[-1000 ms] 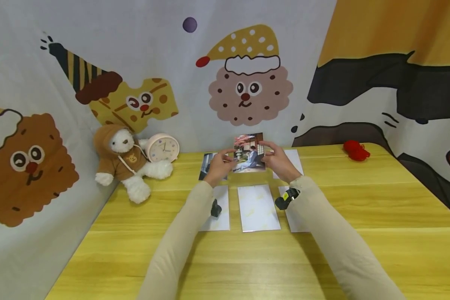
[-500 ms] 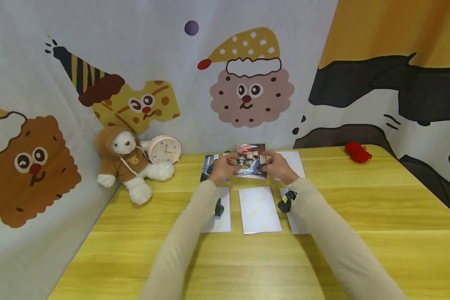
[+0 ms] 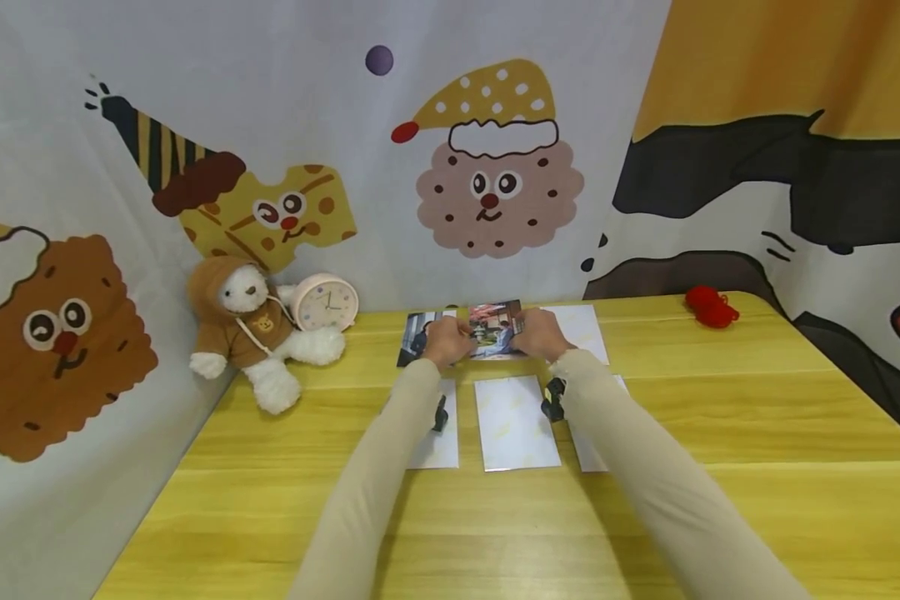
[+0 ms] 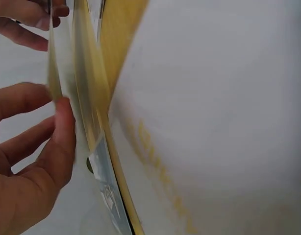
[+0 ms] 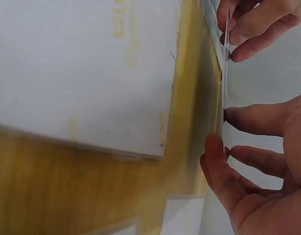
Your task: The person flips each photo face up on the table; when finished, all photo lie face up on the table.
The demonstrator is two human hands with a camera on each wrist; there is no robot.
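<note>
Between both hands a colourful picture card [image 3: 495, 330] with pink blossoms is held by its side edges, at the back of the table. My left hand [image 3: 448, 340] pinches its left edge; my right hand [image 3: 543, 335] pinches the right edge. Seen edge-on in the left wrist view, the card [image 4: 54, 73] is between the thumb and fingers of my left hand [image 4: 35, 161]. In the right wrist view my right hand [image 5: 263, 161] grips the lower part of the thin card [image 5: 226, 73]. Whether the card touches the table cannot be told.
A second picture card [image 3: 412, 340] lies left of the held one, partly behind my left hand. White cards lie at the back right [image 3: 581, 329] and in a front row [image 3: 517, 423]. Plush bear [image 3: 258, 329] and clock [image 3: 326, 303] stand left; a red item [image 3: 712, 307] lies right.
The held picture card has come down toward the table, and both hands have lowered with it. Its face looks more foreshortened than before.
</note>
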